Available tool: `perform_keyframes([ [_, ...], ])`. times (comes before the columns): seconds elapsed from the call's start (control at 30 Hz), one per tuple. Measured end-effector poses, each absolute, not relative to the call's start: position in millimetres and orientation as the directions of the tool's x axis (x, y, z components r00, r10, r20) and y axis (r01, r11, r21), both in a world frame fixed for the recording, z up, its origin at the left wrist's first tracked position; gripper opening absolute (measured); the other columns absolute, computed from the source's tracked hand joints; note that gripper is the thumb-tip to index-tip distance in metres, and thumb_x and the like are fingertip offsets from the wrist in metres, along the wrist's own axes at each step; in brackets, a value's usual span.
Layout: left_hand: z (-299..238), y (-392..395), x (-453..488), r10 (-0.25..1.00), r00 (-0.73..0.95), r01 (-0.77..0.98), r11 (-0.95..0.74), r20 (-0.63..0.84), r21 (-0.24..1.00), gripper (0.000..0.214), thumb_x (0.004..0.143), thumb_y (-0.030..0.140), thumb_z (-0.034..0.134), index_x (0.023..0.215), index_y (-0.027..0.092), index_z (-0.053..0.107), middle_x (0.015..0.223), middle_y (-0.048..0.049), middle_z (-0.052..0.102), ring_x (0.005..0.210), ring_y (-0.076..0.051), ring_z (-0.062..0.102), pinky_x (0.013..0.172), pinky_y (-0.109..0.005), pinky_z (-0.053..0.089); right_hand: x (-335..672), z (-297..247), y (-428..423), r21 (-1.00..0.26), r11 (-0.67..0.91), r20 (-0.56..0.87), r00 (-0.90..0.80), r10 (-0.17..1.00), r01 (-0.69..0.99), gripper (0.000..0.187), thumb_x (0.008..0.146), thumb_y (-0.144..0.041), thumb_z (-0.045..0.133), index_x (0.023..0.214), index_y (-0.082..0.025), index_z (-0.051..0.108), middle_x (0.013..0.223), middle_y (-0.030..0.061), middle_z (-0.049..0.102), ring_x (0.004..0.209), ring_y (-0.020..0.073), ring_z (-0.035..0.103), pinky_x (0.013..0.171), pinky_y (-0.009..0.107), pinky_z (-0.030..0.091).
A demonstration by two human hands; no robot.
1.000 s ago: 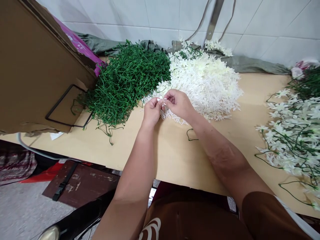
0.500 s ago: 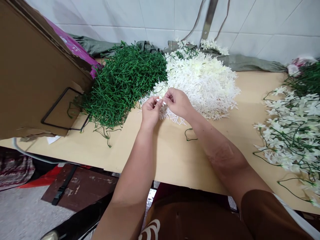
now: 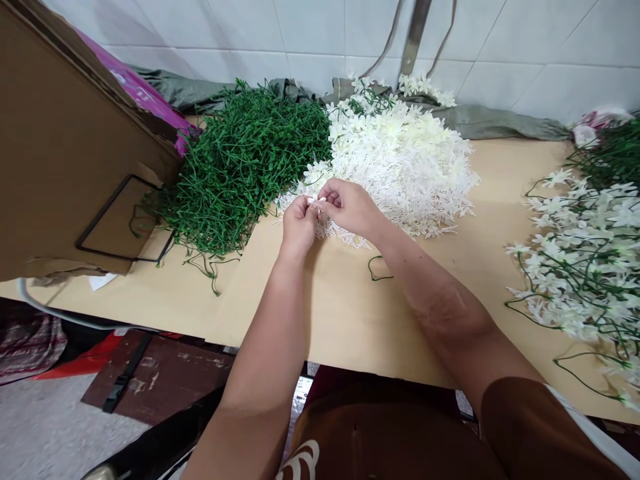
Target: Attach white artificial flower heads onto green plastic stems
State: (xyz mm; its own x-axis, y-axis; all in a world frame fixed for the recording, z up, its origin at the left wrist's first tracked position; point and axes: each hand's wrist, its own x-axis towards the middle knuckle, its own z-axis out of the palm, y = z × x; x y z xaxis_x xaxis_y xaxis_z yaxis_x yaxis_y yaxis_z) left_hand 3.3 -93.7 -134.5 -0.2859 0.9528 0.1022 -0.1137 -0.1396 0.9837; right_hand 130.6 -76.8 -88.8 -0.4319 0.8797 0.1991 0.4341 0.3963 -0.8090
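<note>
My left hand (image 3: 299, 223) and my right hand (image 3: 346, 205) meet at the near edge of a heap of white artificial flowers (image 3: 400, 160). Between their pinched fingertips shows a small white flower (image 3: 315, 199), partly covered by the fingers. Left of the hands lies a heap of green plastic stems (image 3: 250, 153). One loose green stem (image 3: 373, 270) rests on the table just below my right wrist. At the right, a pile of white flowers on green stems (image 3: 590, 260) spreads over the table.
A large cardboard box (image 3: 75, 140) stands on the left of the tan tabletop (image 3: 345, 313), with a black wire frame (image 3: 83, 241) against it. Behind the heaps, grey-green cloth (image 3: 505, 123) runs along the tiled wall (image 3: 320, 33). More green stems (image 3: 610, 157) lie at the far right.
The fingertips have shifted slightly against each other around the white flower, the right fingers turning a little. The view has moved slightly; the heaps look the same.
</note>
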Motion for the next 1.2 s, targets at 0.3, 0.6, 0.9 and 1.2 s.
perform_keyframes([
  [0.3, -144, -91, 3, 0.949, -0.263, -0.088, -0.202, 0.173, 0.975, 0.040, 0.080, 0.031, 0.073, 0.055, 0.017, 0.045, 0.052, 0.0050, 0.041, 0.050, -0.006, 0.034, 0.048, -0.020, 0.028, 131, -82, -79, -0.830, 0.364, 0.172, -0.426, 0.888, 0.423, 0.012, 0.081, -0.025, 0.064, 0.083, -0.016, 0.056, 0.076, 0.0013, 0.061, 0.070, 0.0131, 0.055, 0.071, 0.029, 0.044],
  [0.6, -145, -90, 4, 0.931, -0.264, -0.010, -0.263, 0.251, 0.965, 0.040, 0.081, 0.044, 0.070, 0.058, 0.017, 0.051, 0.054, 0.0035, 0.045, 0.051, -0.007, 0.040, 0.050, -0.022, 0.033, 130, -89, -73, -0.865, 0.334, 0.181, -0.388, 0.904, 0.374, 0.005, 0.080, -0.012, 0.056, 0.080, -0.017, 0.054, 0.073, 0.0000, 0.060, 0.067, 0.0125, 0.056, 0.067, 0.028, 0.043],
  [0.9, -147, -88, 5, 0.879, -0.318, 0.007, -0.372, 0.355, 0.928, 0.032, 0.070, 0.047, 0.079, 0.071, 0.019, 0.063, 0.063, 0.0026, 0.055, 0.058, -0.008, 0.047, 0.053, -0.021, 0.037, 130, -82, -77, -0.805, 0.358, 0.200, -0.353, 0.914, 0.473, 0.012, 0.084, -0.014, 0.057, 0.074, -0.018, 0.050, 0.071, -0.0002, 0.057, 0.066, 0.0116, 0.050, 0.065, 0.028, 0.039],
  [1.2, -140, -93, 5, 0.885, -0.368, 0.035, -0.295, 0.287, 0.955, 0.032, 0.081, 0.025, 0.071, 0.060, 0.017, 0.049, 0.057, 0.0052, 0.044, 0.055, -0.007, 0.036, 0.054, -0.021, 0.031, 130, -85, -76, -0.856, 0.362, 0.196, -0.417, 0.888, 0.370, 0.013, 0.081, -0.020, 0.066, 0.082, -0.017, 0.053, 0.079, 0.0011, 0.061, 0.073, 0.0124, 0.055, 0.072, 0.028, 0.044],
])
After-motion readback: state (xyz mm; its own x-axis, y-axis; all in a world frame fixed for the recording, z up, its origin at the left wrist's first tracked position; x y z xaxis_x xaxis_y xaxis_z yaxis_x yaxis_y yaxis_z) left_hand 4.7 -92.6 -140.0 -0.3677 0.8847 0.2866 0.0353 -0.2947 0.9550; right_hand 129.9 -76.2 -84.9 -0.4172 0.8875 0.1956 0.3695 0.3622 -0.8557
